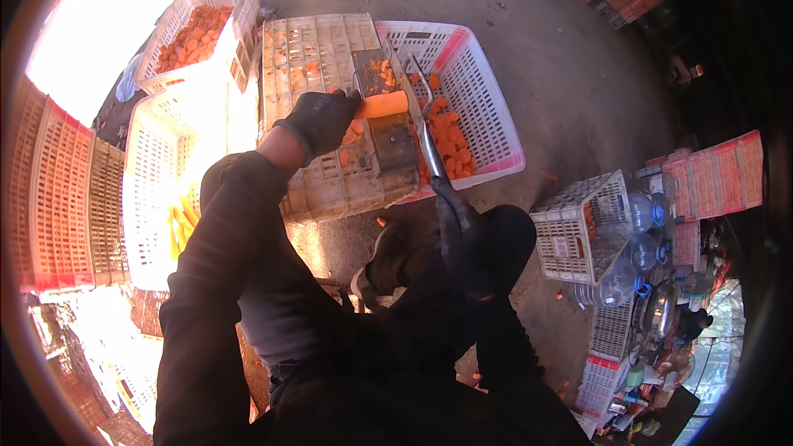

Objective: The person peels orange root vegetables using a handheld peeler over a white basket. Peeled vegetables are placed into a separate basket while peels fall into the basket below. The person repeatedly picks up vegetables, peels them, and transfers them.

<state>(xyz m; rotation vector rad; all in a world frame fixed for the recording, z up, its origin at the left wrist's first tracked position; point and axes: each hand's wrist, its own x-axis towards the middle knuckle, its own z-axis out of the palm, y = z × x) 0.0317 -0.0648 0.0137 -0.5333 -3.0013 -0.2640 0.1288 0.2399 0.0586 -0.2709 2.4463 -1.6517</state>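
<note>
My left hand (322,121), in a dark glove, grips a thick peeled carrot (383,105) by one end. The carrot lies across a dark block (395,147) fixed on an upturned plastic crate (316,37), its far end beside a metal blade. My right hand (457,223), also gloved, is closed around the lower end of a bent metal lever handle (432,152) alongside the block. Below the blade, carrot slices (447,136) lie in a white plastic crate (489,111). Carrot scraps (383,71) cling to the block and the upturned crate.
At upper left, a white crate (245,3) holds carrot pieces (197,37). Nearer me, a sunlit crate (148,198) contains yellowish carrots (181,223). On the right stand a tilted crate (560,248) and large plastic bottles (641,210). Stacked crates (62,198) line the left edge.
</note>
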